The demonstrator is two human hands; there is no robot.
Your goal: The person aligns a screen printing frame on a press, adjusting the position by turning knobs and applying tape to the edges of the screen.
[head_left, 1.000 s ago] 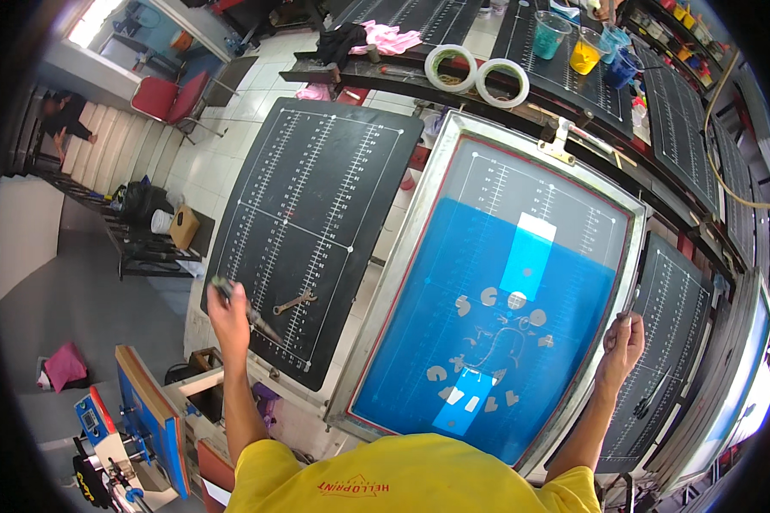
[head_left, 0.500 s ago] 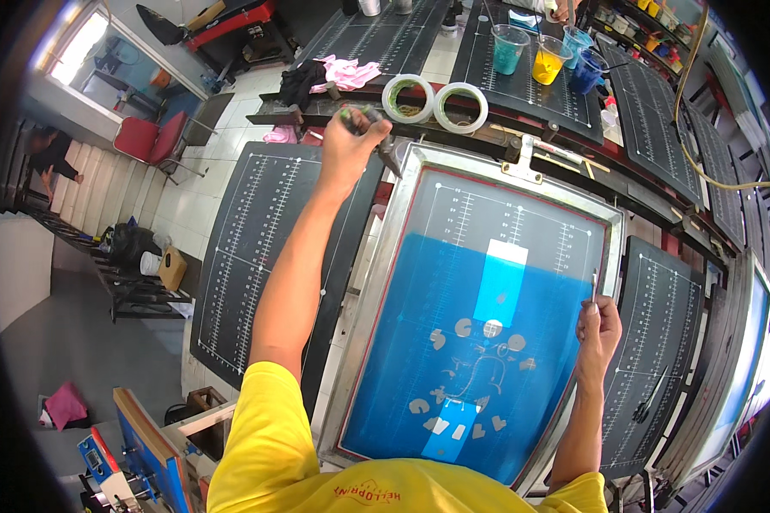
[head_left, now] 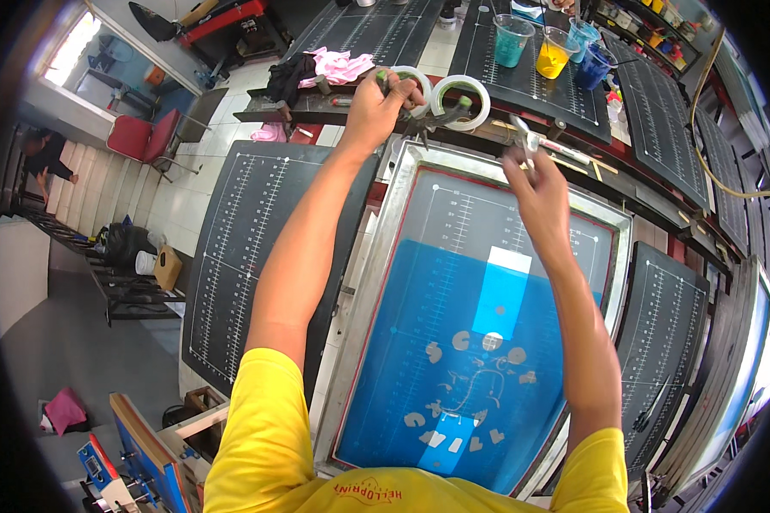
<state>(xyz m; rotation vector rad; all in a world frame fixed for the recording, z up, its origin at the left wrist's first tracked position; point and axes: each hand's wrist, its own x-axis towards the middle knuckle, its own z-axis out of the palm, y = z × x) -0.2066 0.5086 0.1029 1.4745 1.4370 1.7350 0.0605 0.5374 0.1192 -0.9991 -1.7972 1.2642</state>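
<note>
My left hand grips dark pliers with green-tipped handles, the handles spread apart, above the far left corner of a screen-printing frame. At the frame's far edge, my right hand has its fingers closed at a metal bracket; a small metal piece seems to be among them, blurred and partly covered. The frame's mesh is blue below and greyish at the far end. Pale leaf-like shapes and a light blue strip show on it. Two tape rolls stand beyond the frame, the left one partly behind my left hand.
Dark ruled boards lie on both sides. Cups of teal ink, yellow ink and blue ink stand on a far board. A pink cloth lies at the back left. A red chair stands beyond.
My right hand has moved from the frame's right side to the bracket at its far edge. My left hand has shifted right and farther away, and the pliers' handles now show spread.
</note>
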